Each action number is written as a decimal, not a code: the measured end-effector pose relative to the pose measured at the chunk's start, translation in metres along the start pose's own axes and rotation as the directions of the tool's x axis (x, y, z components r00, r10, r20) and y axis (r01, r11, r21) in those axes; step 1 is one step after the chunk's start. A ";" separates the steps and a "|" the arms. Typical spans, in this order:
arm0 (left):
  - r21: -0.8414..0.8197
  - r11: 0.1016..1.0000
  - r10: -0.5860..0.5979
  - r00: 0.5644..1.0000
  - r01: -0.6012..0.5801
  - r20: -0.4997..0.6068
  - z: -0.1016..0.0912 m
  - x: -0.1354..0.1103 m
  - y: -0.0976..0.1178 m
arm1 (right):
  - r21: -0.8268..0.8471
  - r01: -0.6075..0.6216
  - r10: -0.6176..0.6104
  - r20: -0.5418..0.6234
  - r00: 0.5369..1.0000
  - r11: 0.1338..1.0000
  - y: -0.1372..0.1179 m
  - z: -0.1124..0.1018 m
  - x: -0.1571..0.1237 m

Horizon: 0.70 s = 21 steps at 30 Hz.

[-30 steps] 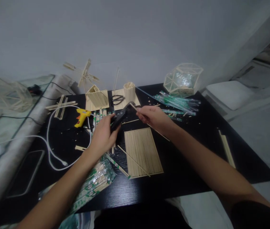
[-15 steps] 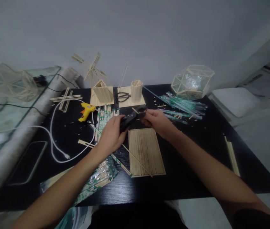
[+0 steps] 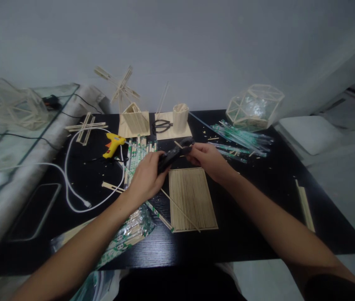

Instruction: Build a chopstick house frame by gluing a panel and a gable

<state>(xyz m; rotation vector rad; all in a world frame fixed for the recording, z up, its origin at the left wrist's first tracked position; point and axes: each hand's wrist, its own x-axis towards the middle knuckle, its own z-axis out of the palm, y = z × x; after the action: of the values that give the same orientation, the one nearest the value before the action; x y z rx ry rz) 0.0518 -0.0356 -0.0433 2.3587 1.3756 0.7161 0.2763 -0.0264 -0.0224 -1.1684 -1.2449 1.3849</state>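
My left hand (image 3: 146, 176) is closed round a black hand tool (image 3: 170, 158) that looks like a cutter, its head pointing up and right. A thin wooden stick (image 3: 178, 144) pokes out at the tool's head. My right hand (image 3: 207, 158) pinches at the other side of that head, fingers closed on the stick; most of the stick is hidden. Just below both hands lies a flat panel of wooden sticks (image 3: 193, 200), with one loose stick (image 3: 180, 209) slanting across it. Packaged chopsticks (image 3: 136, 154) lie beneath and beyond my left hand.
A yellow glue gun (image 3: 113, 144) with a white cable (image 3: 67, 175) lies left. Behind stand a stick windmill (image 3: 136, 121) and a round stick cup (image 3: 180, 119), with black scissors (image 3: 162, 125) between. Green wrappers (image 3: 240, 140) and a geometric frame (image 3: 255, 108) are at right.
Both hands stay nearly where they were, still at the black tool and the stick. The view has shifted very slightly.
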 end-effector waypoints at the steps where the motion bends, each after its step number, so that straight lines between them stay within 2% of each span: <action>1: -0.005 1.000 -0.002 1.000 0.002 0.000 0.000 0.000 0.000 | -0.007 0.004 -0.004 -0.003 1.000 1.000 0.000 0.000 0.000; 13: -0.019 0.997 -0.073 0.997 0.074 0.020 -0.002 0.001 0.005 | -0.028 0.036 -0.037 -0.050 0.998 0.999 -0.005 0.002 -0.003; 21: 0.003 0.999 -0.045 0.999 0.045 0.009 -0.003 0.001 0.005 | -0.018 0.041 -0.041 -0.048 0.998 0.999 0.000 0.003 -0.002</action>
<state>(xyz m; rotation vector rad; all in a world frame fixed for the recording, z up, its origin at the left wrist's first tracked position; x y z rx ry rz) 0.0538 -0.0373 -0.0387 2.3224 1.4226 0.6896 0.2740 -0.0285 -0.0216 -1.1755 -1.2420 1.3103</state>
